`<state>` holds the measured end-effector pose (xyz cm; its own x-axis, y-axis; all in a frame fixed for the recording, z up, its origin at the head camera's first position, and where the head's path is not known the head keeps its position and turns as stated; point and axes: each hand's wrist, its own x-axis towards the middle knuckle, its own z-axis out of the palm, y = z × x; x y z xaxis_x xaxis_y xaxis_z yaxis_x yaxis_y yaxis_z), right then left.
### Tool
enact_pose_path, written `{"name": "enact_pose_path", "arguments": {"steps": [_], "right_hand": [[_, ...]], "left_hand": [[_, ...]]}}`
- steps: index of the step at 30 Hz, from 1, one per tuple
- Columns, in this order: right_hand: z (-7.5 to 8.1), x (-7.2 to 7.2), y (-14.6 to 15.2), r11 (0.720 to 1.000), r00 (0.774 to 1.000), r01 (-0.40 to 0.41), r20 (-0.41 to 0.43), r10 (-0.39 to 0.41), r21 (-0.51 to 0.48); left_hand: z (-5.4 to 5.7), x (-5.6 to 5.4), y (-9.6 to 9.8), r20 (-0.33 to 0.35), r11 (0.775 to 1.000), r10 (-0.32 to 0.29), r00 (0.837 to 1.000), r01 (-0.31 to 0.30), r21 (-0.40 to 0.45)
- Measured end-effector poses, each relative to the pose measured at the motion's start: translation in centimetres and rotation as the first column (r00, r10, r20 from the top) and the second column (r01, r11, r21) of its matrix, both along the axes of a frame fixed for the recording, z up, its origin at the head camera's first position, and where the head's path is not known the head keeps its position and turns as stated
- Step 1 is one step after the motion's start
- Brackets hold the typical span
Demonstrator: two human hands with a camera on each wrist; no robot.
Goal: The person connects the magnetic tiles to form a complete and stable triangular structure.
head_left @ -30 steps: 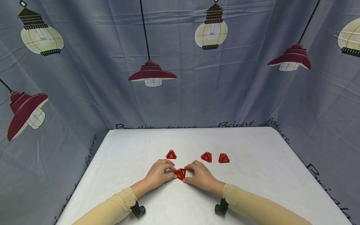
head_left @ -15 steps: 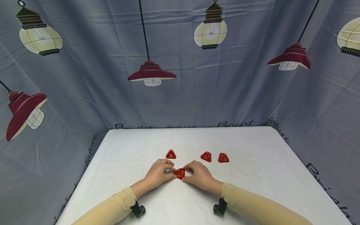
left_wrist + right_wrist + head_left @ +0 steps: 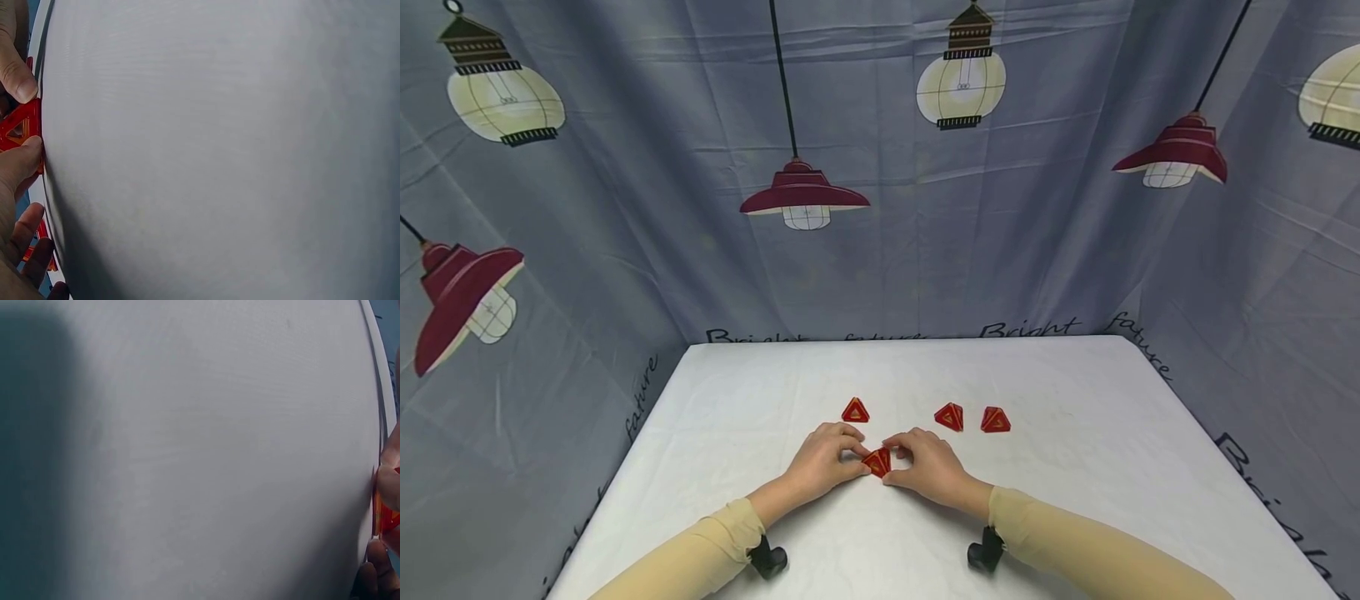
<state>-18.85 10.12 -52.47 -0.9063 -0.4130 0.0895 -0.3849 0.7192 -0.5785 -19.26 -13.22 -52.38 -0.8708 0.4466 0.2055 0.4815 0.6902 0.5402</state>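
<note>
Both hands meet at a red, faceted triangular piece (image 3: 877,462) with gold triangle outlines, low over the white table. My left hand (image 3: 822,460) pinches its left side between thumb and fingers. From the other side, my right hand (image 3: 934,465) grips the right edge with thumb and forefinger. In the left wrist view, the red piece (image 3: 30,115) shows a triangular inner outline, with a thumb at its lower edge and another thumb above. Only a sliver of the red piece (image 3: 377,515) shows in the right wrist view, partly covered by fingers.
Just beyond the left hand lies a similar red triangular piece (image 3: 855,412). Two more, one red piece (image 3: 950,417) and another red piece (image 3: 996,420), lie beyond the right hand. The white table (image 3: 760,375) ends at a grey-blue curtain (image 3: 880,275) printed with lamps.
The right hand has shifted slightly left, and the right face of the held piece looks narrower. The left hand and the three loose pieces stay in place.
</note>
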Motion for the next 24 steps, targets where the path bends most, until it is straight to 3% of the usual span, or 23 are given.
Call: {"name": "enact_pose_path", "arguments": {"steps": [24], "right_hand": [[0.6,-0.03,-0.07,1.0,0.999,-0.001,0.042,0.001,-0.008]], "left_hand": [[-0.09,0.04,-0.06,-0.015,1.0,0.013,1.0,-0.013,-0.002]]}}
